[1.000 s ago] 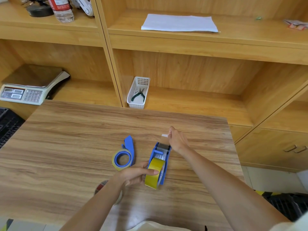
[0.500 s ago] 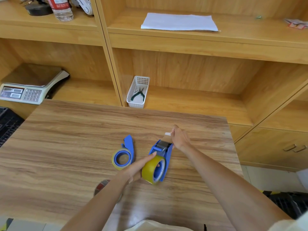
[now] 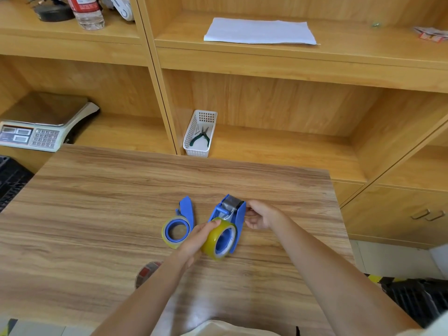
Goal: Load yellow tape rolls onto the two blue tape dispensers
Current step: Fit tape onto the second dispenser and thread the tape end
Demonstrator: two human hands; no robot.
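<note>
Two blue tape dispensers lie on the wooden table (image 3: 97, 214). The left dispenser (image 3: 185, 210) lies flat with a yellow tape roll (image 3: 175, 231) on its hub, untouched. The right dispenser (image 3: 230, 214) stands tilted on its side with a darker yellow tape roll (image 3: 214, 241) seated on its blue hub. My left hand (image 3: 198, 236) grips that roll from the left, thumb on top. My right hand (image 3: 260, 214) holds the right dispenser's side wall near its metal cutter end.
A partly hidden roll with red marks (image 3: 146, 272) lies under my left forearm. Behind the table stand wooden shelves with a white basket holding pliers (image 3: 200, 132), a weighing scale (image 3: 41, 124), a white sheet (image 3: 260, 31) and a bottle (image 3: 87, 10).
My right hand dropped the pulled tape end and came down from beyond the cutter to the dispenser's right side. The dispenser tipped over, showing the roll's open face. My left hand stayed on the roll.
</note>
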